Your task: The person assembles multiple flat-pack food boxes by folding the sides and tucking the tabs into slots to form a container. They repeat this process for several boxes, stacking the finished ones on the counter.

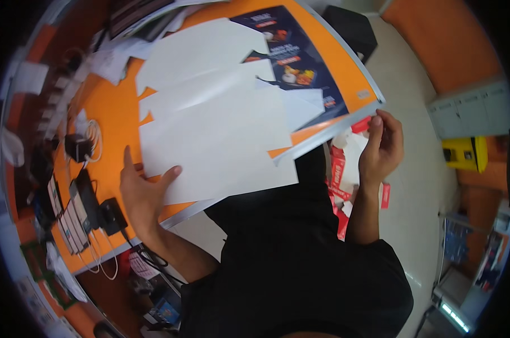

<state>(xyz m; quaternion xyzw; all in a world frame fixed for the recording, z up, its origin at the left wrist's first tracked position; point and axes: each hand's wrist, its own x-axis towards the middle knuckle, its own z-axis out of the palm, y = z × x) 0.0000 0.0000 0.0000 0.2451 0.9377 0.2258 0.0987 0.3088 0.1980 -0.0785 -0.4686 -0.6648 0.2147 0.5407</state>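
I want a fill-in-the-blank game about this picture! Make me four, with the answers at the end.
1. The hand with its thumb on the white sheet is the person's ____ hand.
2. The white sheet lies on a desk with a bright ____ top.
3. The dark blue printed sheet is partly ____ the white sheet.
4. The pile near the other hand is white and ____.

Missing words: left; orange; under; red.

Glare streaks the white card [215, 127]; outer edges bow.
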